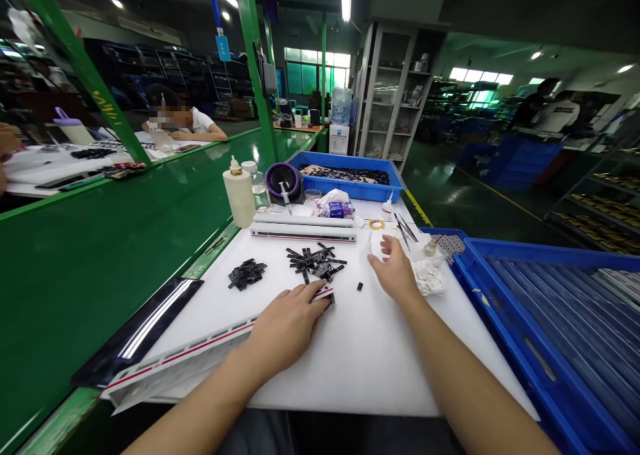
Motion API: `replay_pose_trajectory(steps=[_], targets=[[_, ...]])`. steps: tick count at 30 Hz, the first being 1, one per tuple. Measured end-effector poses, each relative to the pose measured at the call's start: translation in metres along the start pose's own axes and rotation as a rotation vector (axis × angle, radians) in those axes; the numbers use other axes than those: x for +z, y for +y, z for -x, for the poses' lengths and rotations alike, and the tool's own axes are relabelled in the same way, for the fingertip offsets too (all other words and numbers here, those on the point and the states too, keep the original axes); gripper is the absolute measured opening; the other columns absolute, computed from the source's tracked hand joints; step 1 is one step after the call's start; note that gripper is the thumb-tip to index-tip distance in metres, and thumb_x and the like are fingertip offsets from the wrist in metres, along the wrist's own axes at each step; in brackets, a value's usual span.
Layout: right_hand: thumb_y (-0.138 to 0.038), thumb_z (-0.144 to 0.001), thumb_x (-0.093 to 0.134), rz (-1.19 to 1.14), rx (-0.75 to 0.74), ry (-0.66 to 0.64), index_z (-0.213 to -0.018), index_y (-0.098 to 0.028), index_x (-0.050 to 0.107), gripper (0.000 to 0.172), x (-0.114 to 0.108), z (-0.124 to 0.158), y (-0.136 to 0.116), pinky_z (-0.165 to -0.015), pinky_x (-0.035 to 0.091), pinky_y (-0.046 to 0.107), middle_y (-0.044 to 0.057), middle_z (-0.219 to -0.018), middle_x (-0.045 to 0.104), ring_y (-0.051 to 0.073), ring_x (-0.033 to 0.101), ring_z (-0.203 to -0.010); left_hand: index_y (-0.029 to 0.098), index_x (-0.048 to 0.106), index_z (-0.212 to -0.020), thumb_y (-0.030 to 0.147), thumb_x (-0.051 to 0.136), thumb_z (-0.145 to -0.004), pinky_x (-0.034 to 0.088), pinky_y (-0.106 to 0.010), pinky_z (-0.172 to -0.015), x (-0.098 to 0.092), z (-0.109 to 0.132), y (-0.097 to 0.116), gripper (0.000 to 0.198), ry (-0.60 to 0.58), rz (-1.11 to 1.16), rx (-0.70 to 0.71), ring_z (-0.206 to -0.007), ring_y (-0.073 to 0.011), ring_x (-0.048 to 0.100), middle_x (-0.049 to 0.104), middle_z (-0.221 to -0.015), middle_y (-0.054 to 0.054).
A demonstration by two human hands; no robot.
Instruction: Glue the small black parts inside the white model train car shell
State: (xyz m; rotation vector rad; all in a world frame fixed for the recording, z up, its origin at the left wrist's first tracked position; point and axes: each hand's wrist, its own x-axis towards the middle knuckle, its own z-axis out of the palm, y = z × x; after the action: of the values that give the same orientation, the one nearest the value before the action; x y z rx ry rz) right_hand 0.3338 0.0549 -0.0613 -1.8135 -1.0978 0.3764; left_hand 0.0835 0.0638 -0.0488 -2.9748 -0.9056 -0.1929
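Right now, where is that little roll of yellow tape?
In the head view, the yellow tape roll lies flat on the white table, far right, just beyond the right hand and beside the tweezers.

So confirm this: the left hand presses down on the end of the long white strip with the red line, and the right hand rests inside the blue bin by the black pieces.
One detail is wrong. The head view shows the right hand on the white table, at a white cloth, not inside the blue bin. The left hand does press on the end of the white strip with the red line, near the black pieces.

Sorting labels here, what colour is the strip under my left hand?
White strip with a red line, head view.
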Motion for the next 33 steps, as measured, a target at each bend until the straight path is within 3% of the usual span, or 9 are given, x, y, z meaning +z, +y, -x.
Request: replay_pose_trajectory(steps=[4, 10, 16, 18, 21, 23, 25, 29, 33], targets=[[-0.035, -0.071, 0.072, 0.086, 0.068, -0.111, -0.132, -0.016, 0.048, 0.067, 0.009, -0.013, -0.006, -0.097, 0.041, 0.049, 0.019, -0.129, 0.059, 0.033, 0.057, -0.115, 0.027, 0.063, -0.12, 0.014, 0.042, -0.093, 0.051, -0.047, -0.093, -0.003, -0.002, -0.005, 0.037, -0.027, 0.022, 0.019, -0.119, -0.0278, 0.057, 0.05, -0.145, -0.007], [-0.025, -0.075, 0.066, 0.061, -0.009, -0.154, -0.104, -0.018, 0.064, 0.03, 0.006, -0.026, -0.013, -0.092, 0.045, 0.043, 0.007, -0.093, 0.069, 0.027, 0.063, -0.096, 0.025, 0.061, -0.123, 0.016, 0.041, -0.093, 0.053, -0.046, -0.094, -0.007, -0.005, -0.009, 0.037, -0.047, 0.028, 0.018, -0.117, -0.0272, 0.058, 0.052, -0.143, -0.007], [-0.042, -0.085, 0.064, -0.738, -0.147, -0.337, -0.141, -0.028, 0.042, 0.061, -0.018, 0.006, -0.025, -0.077, 0.053, 0.033, 0.003, -0.1, 0.068, 0.019, 0.065, -0.091, 0.028, 0.065, -0.115, 0.018, 0.04, -0.093, 0.054, -0.045, -0.093, -0.007, -0.011, -0.011, 0.035, -0.057, 0.047, 0.006, -0.117, -0.0261, 0.059, 0.052, -0.143, -0.003], [-0.041, -0.085, 0.065, -0.889, -0.122, -0.359, -0.136, -0.032, 0.047, 0.055, -0.025, 0.016, -0.032, -0.065, 0.05, 0.028, 0.0, -0.088, 0.066, 0.015, 0.061, -0.074, 0.029, 0.065, -0.115, 0.018, 0.039, -0.094, 0.054, -0.045, -0.092, -0.006, -0.013, -0.011, 0.035, -0.062, 0.053, 0.004, -0.117, -0.0259, 0.059, 0.05, -0.145, -0.001], [-0.035, -0.082, 0.065, -1.08, -0.047, -0.443, -0.114, -0.03, 0.06, 0.032, -0.032, 0.024, -0.038, -0.047, 0.036, 0.022, -0.004, -0.067, 0.058, 0.008, 0.04, -0.048, 0.03, 0.064, -0.115, 0.02, 0.038, -0.095, 0.055, -0.046, -0.092, -0.006, -0.014, -0.012, 0.035, -0.066, 0.056, 0.005, -0.117, -0.0256, 0.059, 0.047, -0.147, -0.001], [-0.032, -0.077, 0.067, -1.188, 0.014, -0.523, -0.101, -0.029, 0.062, 0.025, -0.034, 0.024, -0.039, -0.042, 0.027, 0.019, -0.006, -0.06, 0.051, 0.006, 0.028, -0.043, 0.03, 0.064, -0.116, 0.021, 0.037, -0.096, 0.055, -0.045, -0.092, -0.006, -0.014, -0.012, 0.035, -0.074, 0.055, 0.001, -0.117, -0.0254, 0.059, 0.045, -0.148, -0.001], [-0.032, -0.07, 0.072, -1.274, 0.067, -0.554, -0.094, -0.027, 0.062, 0.027, -0.033, 0.024, -0.039, -0.041, 0.023, 0.017, -0.007, -0.058, 0.046, 0.005, 0.026, -0.044, 0.03, 0.063, -0.117, 0.022, 0.037, -0.096, 0.055, -0.045, -0.091, -0.006, -0.013, -0.011, 0.035, -0.079, 0.051, -0.005, -0.117, -0.0254, 0.059, 0.045, -0.148, -0.001], [-0.04, -0.07, 0.074, -1.246, 0.206, -0.493, -0.083, -0.021, 0.062, 0.026, -0.021, 0.026, -0.039, -0.039, 0.019, 0.017, -0.009, -0.054, 0.033, 0.004, 0.021, -0.043, 0.03, 0.064, -0.117, 0.023, 0.037, -0.096, 0.056, -0.044, -0.089, -0.007, -0.012, -0.01, 0.035, -0.069, 0.048, -0.005, -0.116, -0.0256, 0.06, 0.045, -0.148, -0.001], [-0.057, -0.08, 0.066, -0.91, 0.127, -0.22, -0.071, -0.019, 0.062, 0.04, 0.001, 0.037, -0.036, -0.036, 0.02, 0.021, -0.008, -0.045, 0.032, 0.005, 0.024, -0.038, 0.029, 0.065, -0.116, 0.023, 0.039, -0.095, 0.056, -0.047, -0.089, -0.006, -0.011, -0.008, 0.034, -0.062, 0.036, -0.018, -0.115, -0.028, 0.06, 0.041, -0.151, -0.003]])
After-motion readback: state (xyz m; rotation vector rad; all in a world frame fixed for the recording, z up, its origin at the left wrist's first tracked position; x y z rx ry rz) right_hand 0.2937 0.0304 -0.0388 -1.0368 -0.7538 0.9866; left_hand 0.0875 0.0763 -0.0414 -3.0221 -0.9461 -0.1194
